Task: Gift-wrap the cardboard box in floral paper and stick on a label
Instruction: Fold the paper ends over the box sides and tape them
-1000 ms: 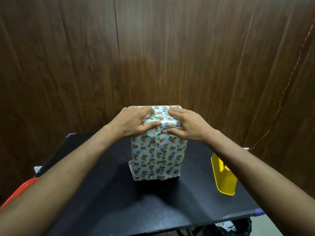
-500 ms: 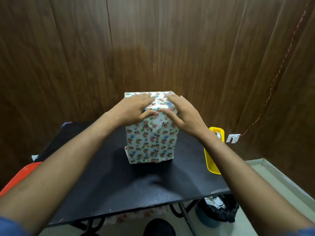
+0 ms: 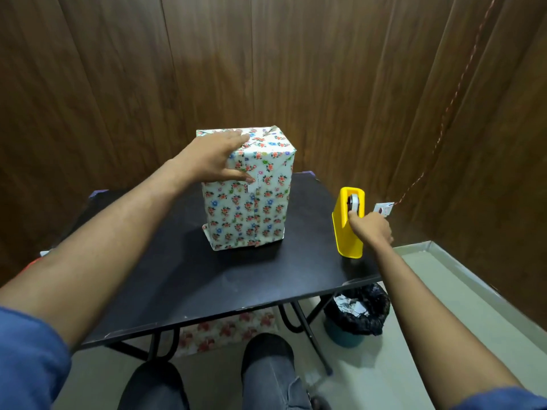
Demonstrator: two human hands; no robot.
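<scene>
Fingers point(image 3: 236, 137) of left hand point(image 3: 211, 159) spread flat over top fold of wrapped box point(image 3: 248, 199), thumb pressing flap down on front face. Fingers point(image 3: 352, 215) of right hand point(image 3: 371, 229) curled at roll inside yellow tape dispenser point(image 3: 346, 229), apparently pinching the tape end. Box upright mid-worktop point(image 3: 207, 279). Paper on; top flap seemingly untaped, label not yet visible.

Box point(image 3: 248, 199) upright on black table, fully covered in white floral paper, top flaps folded. Under left hand point(image 3: 211, 161), thumb pressing front flap. Yellow tape dispenser point(image 3: 344, 229) upright, touching right hand point(image 3: 370, 229).
</scene>
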